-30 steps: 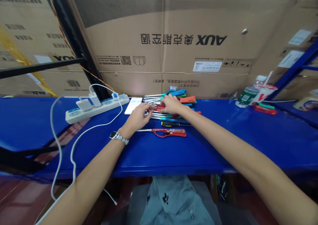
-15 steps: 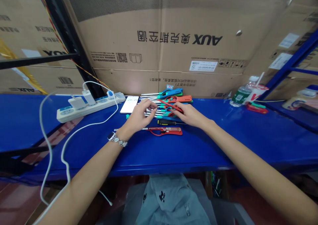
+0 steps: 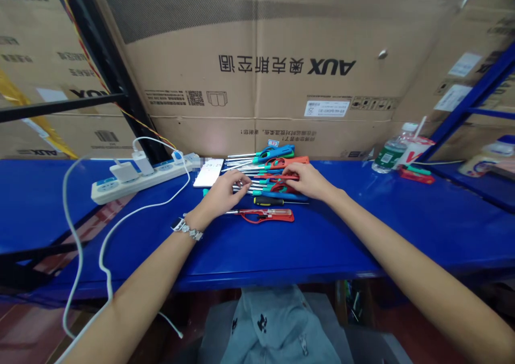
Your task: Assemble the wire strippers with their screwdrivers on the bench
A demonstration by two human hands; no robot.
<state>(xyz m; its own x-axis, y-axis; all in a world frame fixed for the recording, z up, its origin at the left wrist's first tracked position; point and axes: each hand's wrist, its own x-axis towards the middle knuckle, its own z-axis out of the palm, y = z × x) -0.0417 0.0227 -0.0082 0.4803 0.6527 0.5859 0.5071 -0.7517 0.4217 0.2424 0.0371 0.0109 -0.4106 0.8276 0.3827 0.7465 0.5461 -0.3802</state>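
Observation:
Several lighters with long metal rods and blue, orange and red handles [image 3: 277,150] lie side by side on the blue table. My right hand [image 3: 309,182] pinches a red part [image 3: 277,177] above the row, its narrow end pointing left. At the rod ends, my left hand [image 3: 226,193] is curled with thumb and fingers close together; what lies between them is too small to tell. A yellow and black screwdriver [image 3: 269,201] lies below the row. Nearer the front edge is a red lighter [image 3: 273,215] with a clear window.
A white-screened device [image 3: 208,172] lies left of the row. Further left are a white power strip [image 3: 116,188] with plugs and loose white cables. A bottle [image 3: 387,156], a cup [image 3: 414,150] and a red and green item [image 3: 417,174] stand or lie at the right. Cardboard [image 3: 257,42] rises behind.
The red part in my right hand has tilted from slanting to nearly level, and that hand's fingers have shifted slightly. My left hand has moved a little down and left in view.

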